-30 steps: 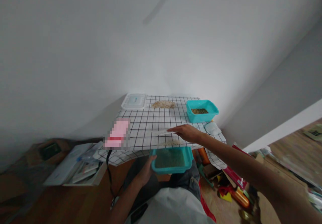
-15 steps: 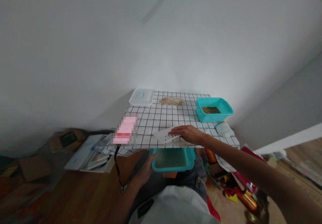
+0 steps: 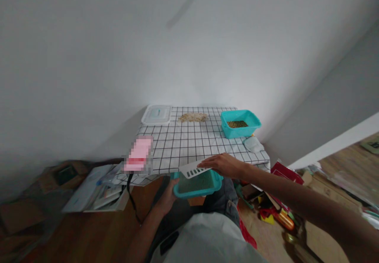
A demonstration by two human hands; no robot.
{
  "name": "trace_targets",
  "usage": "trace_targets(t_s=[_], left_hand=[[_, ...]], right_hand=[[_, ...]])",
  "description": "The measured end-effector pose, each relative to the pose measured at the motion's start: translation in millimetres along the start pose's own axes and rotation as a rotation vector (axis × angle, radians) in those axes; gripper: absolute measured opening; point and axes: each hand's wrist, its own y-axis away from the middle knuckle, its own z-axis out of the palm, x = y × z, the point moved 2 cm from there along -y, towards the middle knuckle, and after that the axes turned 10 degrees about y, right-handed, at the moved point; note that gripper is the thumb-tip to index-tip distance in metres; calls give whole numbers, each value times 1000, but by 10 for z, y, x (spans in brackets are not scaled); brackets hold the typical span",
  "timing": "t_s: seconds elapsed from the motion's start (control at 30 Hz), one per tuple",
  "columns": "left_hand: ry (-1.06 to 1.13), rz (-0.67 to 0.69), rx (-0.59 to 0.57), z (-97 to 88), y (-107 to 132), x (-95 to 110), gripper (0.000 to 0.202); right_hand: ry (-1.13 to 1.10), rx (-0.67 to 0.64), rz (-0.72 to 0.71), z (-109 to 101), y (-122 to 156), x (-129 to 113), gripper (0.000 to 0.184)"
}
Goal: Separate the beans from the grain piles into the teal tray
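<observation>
My left hand grips the left end of a teal plastic tub, held just under the table's front edge. Something greyish covers the bottom of this tub; I cannot make out what it is. In my right hand is a thin white plastic piece with a row of slots, tilted over the tub's far side. On the table, a pile of pale beige flakes or grains lies near the wall. A second teal tub at the right holds greenish-brown grains.
A checked cloth covers the table. A clear white lid lies at the back left, a blurred pink object at the front left. A crumpled clear bag sits at the right edge. Boxes and loose items clutter the floor on both sides.
My right hand has drawn the slotted piece off the tabletop's front edge to above the held tub. Pale bits by that edge no longer show. The view has shifted slightly.
</observation>
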Motion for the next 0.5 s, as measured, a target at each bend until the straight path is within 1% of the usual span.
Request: trace_targets(t_s=[0.13, 0.23, 0.3, 0.4, 0.5], left_hand=[[-11, 34, -27, -17, -9, -24, 42], [1, 33, -36, -49, -36, -99, 47], [11, 30, -33, -70, -52, -133, 50], [22, 9, -32, -78, -56, -133, 51], [41, -28, -22, -39, -38, -108, 41]], right_hand=[[-3, 11, 26, 13, 57, -93, 44], [-7, 30, 44, 30, 72, -125, 42], [-4, 31, 47, 17, 57, -105, 43], [14, 56, 56, -59, -14, 21, 45], [75, 116, 126, -156, -137, 264, 47]])
